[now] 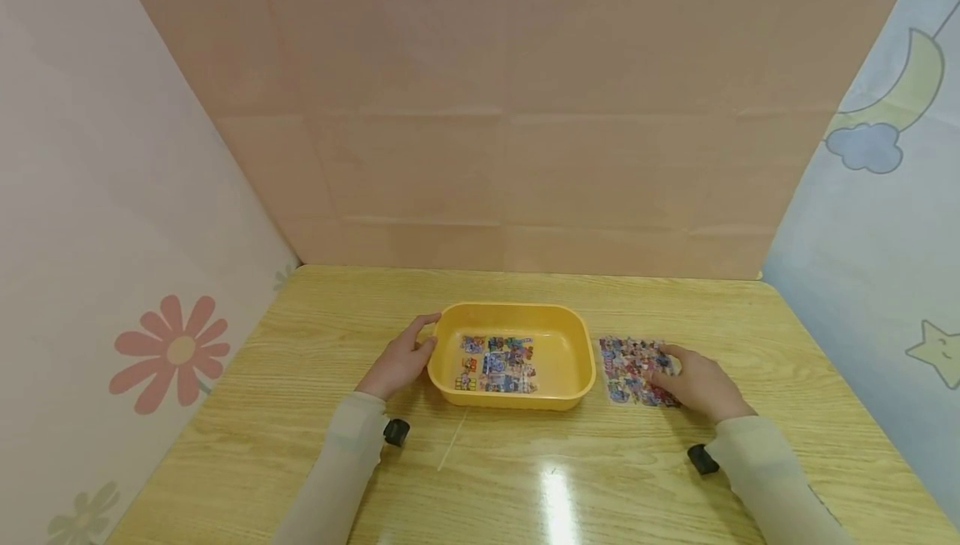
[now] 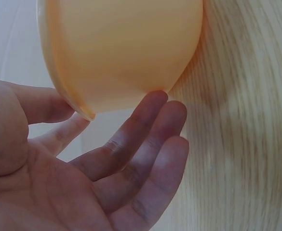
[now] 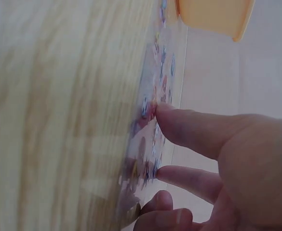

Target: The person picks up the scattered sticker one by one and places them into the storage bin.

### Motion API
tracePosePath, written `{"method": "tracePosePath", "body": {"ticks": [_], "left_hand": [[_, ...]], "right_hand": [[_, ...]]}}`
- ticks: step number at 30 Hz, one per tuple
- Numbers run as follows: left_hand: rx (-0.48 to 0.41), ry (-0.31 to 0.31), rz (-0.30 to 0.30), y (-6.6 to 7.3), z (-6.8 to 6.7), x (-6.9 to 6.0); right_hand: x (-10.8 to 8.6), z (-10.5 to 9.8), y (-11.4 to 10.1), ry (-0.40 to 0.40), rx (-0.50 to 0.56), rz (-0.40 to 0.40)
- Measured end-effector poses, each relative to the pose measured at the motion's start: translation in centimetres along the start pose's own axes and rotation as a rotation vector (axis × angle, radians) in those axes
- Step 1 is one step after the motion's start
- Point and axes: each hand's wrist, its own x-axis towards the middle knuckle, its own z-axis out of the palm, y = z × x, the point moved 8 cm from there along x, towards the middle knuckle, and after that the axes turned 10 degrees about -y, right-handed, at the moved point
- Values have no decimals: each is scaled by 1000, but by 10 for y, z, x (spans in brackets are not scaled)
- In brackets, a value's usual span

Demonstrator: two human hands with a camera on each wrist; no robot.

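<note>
A yellow plastic tub (image 1: 558,362) stands on the table, with sheets of small colourful cartoon stickers (image 1: 498,366) lying flat on its bottom. At its left end, my left hand (image 1: 397,362) touches the rim and outer wall with extended, slightly bent fingers, as the left wrist view shows. A clear sheet of cartoon stickers (image 1: 633,370) lies flat on the table to the right of the tub. My right hand (image 1: 705,382) rests on that sheet's right side. In the right wrist view the thumb and one fingertip touch the sheet (image 3: 161,91), apart from each other.
The wood-grain table (image 1: 315,437) meets a plain tan backdrop (image 1: 510,153) behind. Printed cloths hang at both sides, with a flower (image 1: 178,351) on the left and a moon (image 1: 926,78) on the right. Both wrists wear a dark strap.
</note>
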Motion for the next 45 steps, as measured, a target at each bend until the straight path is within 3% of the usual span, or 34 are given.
{"method": "tracePosePath", "body": {"ticks": [18,38,45], "left_hand": [[0,0,8,1,-2,-1],[16,4,3,2,-2,-1],[16,5,-2,0,-1,-1]], "right_hand": [[0,-2,0,0,5,13],[-3,-1,-4,33,83,9],[-2,-2,0,27,95,47]]}}
